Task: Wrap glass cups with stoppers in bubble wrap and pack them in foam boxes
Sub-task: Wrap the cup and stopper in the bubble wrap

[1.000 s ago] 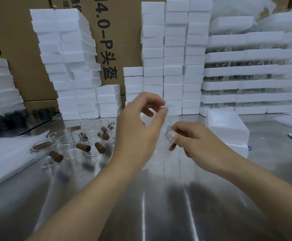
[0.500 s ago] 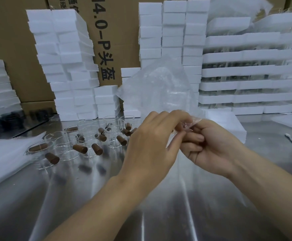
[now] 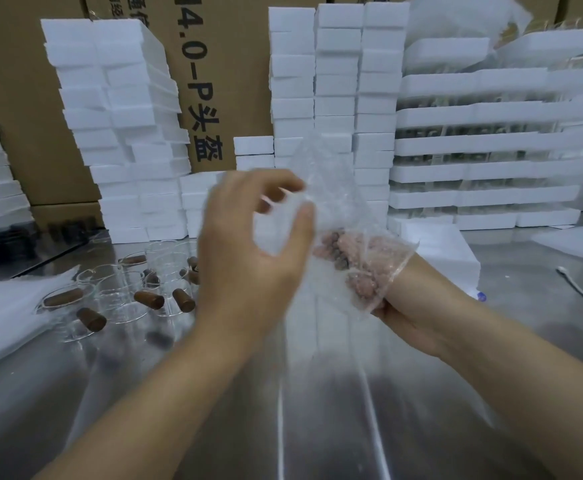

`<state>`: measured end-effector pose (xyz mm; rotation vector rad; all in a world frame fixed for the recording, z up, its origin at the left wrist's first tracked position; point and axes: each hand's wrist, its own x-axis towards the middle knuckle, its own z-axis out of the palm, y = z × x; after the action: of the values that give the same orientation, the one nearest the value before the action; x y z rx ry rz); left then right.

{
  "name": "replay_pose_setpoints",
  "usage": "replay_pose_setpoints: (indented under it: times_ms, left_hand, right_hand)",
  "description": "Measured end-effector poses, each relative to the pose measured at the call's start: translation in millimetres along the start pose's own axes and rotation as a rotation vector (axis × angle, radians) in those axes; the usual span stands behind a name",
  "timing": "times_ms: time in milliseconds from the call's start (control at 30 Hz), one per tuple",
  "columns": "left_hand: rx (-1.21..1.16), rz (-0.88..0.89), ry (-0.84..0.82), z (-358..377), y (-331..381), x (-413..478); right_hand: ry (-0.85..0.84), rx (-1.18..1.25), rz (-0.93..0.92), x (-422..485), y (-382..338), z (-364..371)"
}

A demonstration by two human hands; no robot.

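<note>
Quick update from my end. Half a second back the bubble wrap point(image 3: 331, 188) was standing up like a sail above both hands, and both were nipping its bottom edge. Now it has flopped over the right hand point(image 3: 397, 299), just right of frame centre. I can see those fingers pink and curled through the plastic, so that hand is grasping the wrap from under or inside it.

The left hand point(image 3: 248, 258), dead centre, has backed off into a loose C with thumb and forefinger apart. The wrap's edge sits right at its fingertips, but it's motion-blurred, so I can't tell if it's pinching the wrap or has let go.

There's a dark blob by the right fingers that might be a stopper, but I can't make out a cup in there.

My read is that the sheet is opened up and ready, and the actual wrapping of this piece is only just starting.

The rest of the glass cups point(image 3: 144, 289), with brown stoppers point(image 3: 149, 299) in or beside them, are waiting on the metal table point(image 3: 318, 410) at left centre, beside a white sheet pile point(image 3: 6, 313). The foam boxes point(image 3: 335, 81) are stacked across the top of the frame, well apart from the hands, so packing is a while off yet.
</note>
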<state>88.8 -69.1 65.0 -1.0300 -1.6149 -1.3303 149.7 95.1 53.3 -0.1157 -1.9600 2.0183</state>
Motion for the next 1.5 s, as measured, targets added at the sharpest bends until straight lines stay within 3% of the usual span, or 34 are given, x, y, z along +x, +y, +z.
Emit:
replay_pose_setpoints:
  times_ms: [67,167,267,400,500,700,1167,1333,1500]
  left_hand:
    - [-0.018,-0.203,0.045,-12,-12,12]
    - [-0.219,-0.593,-0.132,-21,-25,20]
    - [-0.362,-0.765,-0.277,-24,-36,20]
    - [-0.478,-0.8,-0.306,-18,-46,15]
    - [-0.497,-0.811,-0.368,-11,-44,9]
    - [-0.546,-0.839,-0.456,-4,-47,1]
    - [-0.783,-0.902,-0.475,-14,-40,10]
    - [-0.767,-0.867,-0.498,-14,-45,9]
    - [-0.654,-0.859,-0.415,-8,-50,7]
  right_hand:
    - [0.02,-0.139,-0.006,-1,0,1]
    - [0.041,-0.236,0.022,0,4,1]
    - [0.026,-0.225,0.029,-1,7,2]
    - [-0.069,-0.099,-0.038,-4,7,5]
    - [-0.194,-0.136,-0.104,-5,10,6]
    - [-0.237,-0.21,-0.131,-7,10,6]
    - [-0.069,-0.182,0.061,-6,10,7]
    - [-0.122,-0.154,0.041,-9,6,10]
    - [-0.102,-0.193,0.069,-7,8,8]
